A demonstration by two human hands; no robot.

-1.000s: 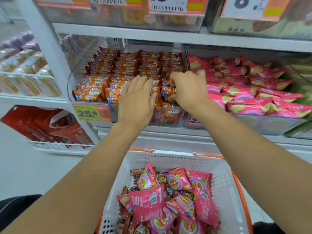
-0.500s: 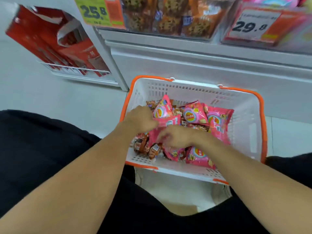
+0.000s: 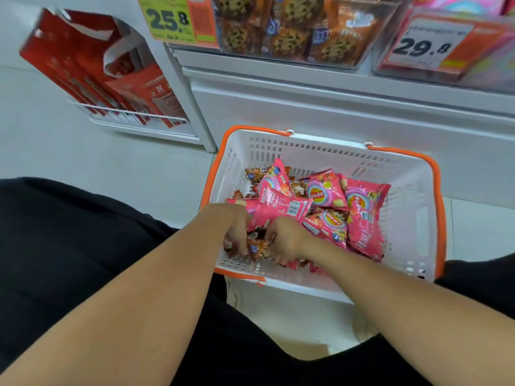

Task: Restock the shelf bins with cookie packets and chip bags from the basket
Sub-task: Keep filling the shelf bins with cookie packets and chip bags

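Observation:
A white basket [image 3: 409, 218] with an orange rim sits on the floor in front of the shelf. It holds several pink chip bags [image 3: 326, 192] and brown cookie packets [image 3: 260, 247]. Both hands reach into its near left corner. My left hand [image 3: 235, 227] curls its fingers around cookie packets there. My right hand [image 3: 284, 240] grips packets beside it, fingers bent down into the pile. Above, the clear cookie bin [image 3: 301, 29] shows stacked cookie packets behind its front wall, and the chip bin [image 3: 473, 62] stands to its right.
Price tags reading 25.8 [image 3: 178, 20] and 29.8 [image 3: 429, 45] hang on the bin fronts. Red bags [image 3: 111, 79] fill a low wire rack at the left. White floor [image 3: 83, 162] lies left of the basket. My black-clothed legs flank the basket.
One second ago both hands were in the cookie bin on the shelf. The view has dropped to the basket, and both hands have gone down into its near left corner and closed on cookie packets.

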